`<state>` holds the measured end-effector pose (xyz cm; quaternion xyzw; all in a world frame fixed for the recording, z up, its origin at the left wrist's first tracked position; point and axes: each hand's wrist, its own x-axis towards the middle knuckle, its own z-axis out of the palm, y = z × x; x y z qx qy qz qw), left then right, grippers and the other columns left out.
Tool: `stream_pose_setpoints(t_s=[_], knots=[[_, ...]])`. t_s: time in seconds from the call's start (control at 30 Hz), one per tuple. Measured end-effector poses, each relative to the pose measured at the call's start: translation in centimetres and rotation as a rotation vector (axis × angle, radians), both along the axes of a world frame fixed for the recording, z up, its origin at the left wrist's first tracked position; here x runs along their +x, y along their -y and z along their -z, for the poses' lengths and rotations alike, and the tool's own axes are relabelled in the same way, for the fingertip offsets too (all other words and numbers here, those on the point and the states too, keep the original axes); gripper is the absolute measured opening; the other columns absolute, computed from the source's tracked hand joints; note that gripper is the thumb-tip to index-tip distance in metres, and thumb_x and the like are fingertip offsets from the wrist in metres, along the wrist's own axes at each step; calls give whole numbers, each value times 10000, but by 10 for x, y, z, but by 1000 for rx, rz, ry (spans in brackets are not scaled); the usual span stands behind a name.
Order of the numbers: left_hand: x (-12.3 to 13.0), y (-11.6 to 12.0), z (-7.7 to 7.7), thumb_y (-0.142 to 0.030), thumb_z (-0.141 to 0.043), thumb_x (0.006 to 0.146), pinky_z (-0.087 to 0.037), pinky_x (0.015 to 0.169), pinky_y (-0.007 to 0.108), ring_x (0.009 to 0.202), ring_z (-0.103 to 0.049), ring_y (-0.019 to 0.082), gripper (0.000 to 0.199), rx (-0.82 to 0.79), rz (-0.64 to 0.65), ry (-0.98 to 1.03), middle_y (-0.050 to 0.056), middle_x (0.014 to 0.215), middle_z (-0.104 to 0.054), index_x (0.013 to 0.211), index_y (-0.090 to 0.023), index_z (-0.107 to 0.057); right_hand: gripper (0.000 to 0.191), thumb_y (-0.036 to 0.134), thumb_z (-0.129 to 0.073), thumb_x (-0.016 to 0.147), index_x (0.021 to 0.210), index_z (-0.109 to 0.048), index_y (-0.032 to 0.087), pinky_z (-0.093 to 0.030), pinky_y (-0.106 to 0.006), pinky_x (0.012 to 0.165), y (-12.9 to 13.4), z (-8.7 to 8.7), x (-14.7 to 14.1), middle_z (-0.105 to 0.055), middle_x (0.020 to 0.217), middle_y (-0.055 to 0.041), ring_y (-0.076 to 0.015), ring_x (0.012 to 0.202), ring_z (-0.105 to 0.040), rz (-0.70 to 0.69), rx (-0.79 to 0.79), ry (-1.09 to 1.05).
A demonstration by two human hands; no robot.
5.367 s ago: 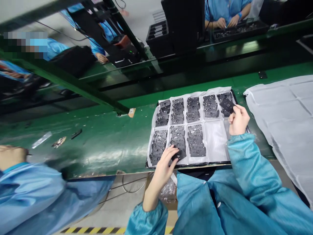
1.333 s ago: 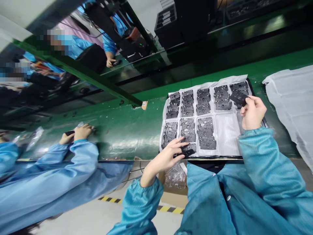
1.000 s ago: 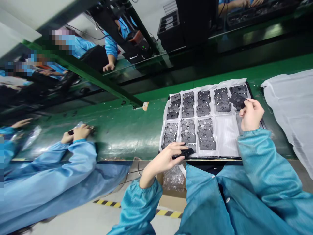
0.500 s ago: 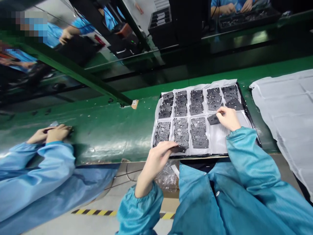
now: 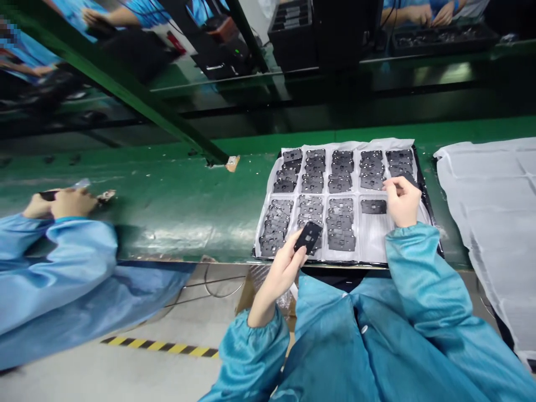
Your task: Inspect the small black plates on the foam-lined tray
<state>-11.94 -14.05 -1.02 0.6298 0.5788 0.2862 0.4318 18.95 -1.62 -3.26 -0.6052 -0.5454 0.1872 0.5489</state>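
Nearest to us, our left hand [image 5: 285, 268] pinches 1 flat black part [image 5: 308, 237] between thumb and fingertips, lifted clear of the tray's near edge. The part is tilted: its long axis runs from lower left to upper right, its far end pointing toward the tray's centre, its broad face turned up toward the camera. It sits at the fingertips, just beyond and to the right of the palm.

Farther out, our right hand [image 5: 402, 201] rests with curled fingers on the white liner [image 5: 377, 240] of the black tray [image 5: 424, 192]. We cannot tell whether these fingers grip anything. Just to their left lies 1 single black part [image 5: 373, 206], flat in an otherwise bare compartment, its long axis running left to right, close beside the fingertips; whether they touch it is not clear. The right hand is much the nearer of the 2 hands to this part.

The other compartments hold overlapped stacks of like parts [image 5: 341, 223], in 2 rows across the tray. The tray sits on the green belt [image 5: 167, 206]. To the right lies a sheet of white liner material [image 5: 489, 201]. At far left a co-worker's hands [image 5: 58, 202] rest on the belt, well apart from ours.
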Motion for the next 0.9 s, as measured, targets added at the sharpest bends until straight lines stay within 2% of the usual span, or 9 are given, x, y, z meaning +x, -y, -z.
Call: stream_pose_setpoints(t_s=[0.13, 0.23, 0.33, 0.4, 0.5, 0.63, 0.7, 0.8, 0.9], knots=[[4, 4, 3, -402, -453, 963, -328, 502, 197, 504, -401, 84, 406, -82, 6, 95, -64, 569, -414, 1280, -149, -482, 191, 320, -555, 857, 788, -642, 166, -444, -239, 606, 2, -4, 1, -636, 713, -7, -122, 617, -576, -9, 40, -69], [4, 3, 4, -407, -481, 949, -375, 543, 205, 542, -465, 95, 336, -20, -11, 45, -45, 600, -484, 1154, -152, -559, 213, 355, -564, 873, 813, -646, 168, -431, -232, 586, 9, -7, -4, -633, 729, -10, -118, 634, -568, -214, 11, -55], [1, 1, 4, -428, -529, 917, -416, 588, 215, 634, -543, 122, 313, 59, -126, -10, -8, 688, -569, 1044, -152, -607, 222, 377, -581, 871, 906, -660, 173, -420, -234, 566, 18, -6, -16, -640, 755, -12, -110, 609, -550, -470, -27, 25], [-2, -1, 2, -439, -546, 905, -434, 617, 217, 693, -577, 134, 309, 89, -190, -35, 12, 759, -614, 1000, -154, -617, 233, 391, -595, 864, 923, -658, 174, -418, -239, 561, 22, -3, -24, -626, 727, -4, -99, 563, -516, -555, -31, 88], [-4, -1, 1, -444, -547, 905, -444, 636, 214, 704, -590, 132, 305, 91, -179, -41, 13, 774, -630, 962, -153, -617, 245, 411, -601, 866, 896, -652, 173, -410, -244, 548, 26, -2, -32, -597, 687, 3, -91, 526, -478, -573, -13, 114], [2, -1, 3, -451, -553, 897, -449, 630, 220, 659, -584, 130, 312, 109, -150, -46, 11, 739, -629, 934, -147, -613, 259, 419, -599, 874, 873, -655, 166, -415, -247, 545, 30, -5, -35, -608, 705, -16, -102, 560, -505, -618, -16, 1], [8, -2, 5, -447, -546, 898, -438, 601, 220, 616, -565, 127, 310, 124, -157, -47, 3, 699, -613, 938, -146, -607, 301, 450, -578, 888, 914, -653, 160, -426, -241, 537, 31, -6, -36, -635, 751, -33, -104, 578, -532, -745, -84, -175], [18, -5, 7, -429, -525, 904, -402, 548, 212, 564, -525, 119, 292, 135, -149, -49, -16, 639, -568, 951, -149, -594, 390, 499, -604, 865, 1039, -625, 150, -427, -220, 488, 32, -8, -39, -666, 838, -53, -90, 557, -546, -1039, -280, -448], [27, -8, 8, -412, -503, 912, -371, 532, 207, 543, -488, 110, 271, 149, -102, -60, -31, 613, -520, 951, -157, -589, 420, 455, -719, 785, 1060, -623, 153, -462, -216, 522, 32, -11, -44, -665, 847, -41, -89, 588, -561, -1181, -441, -464]])
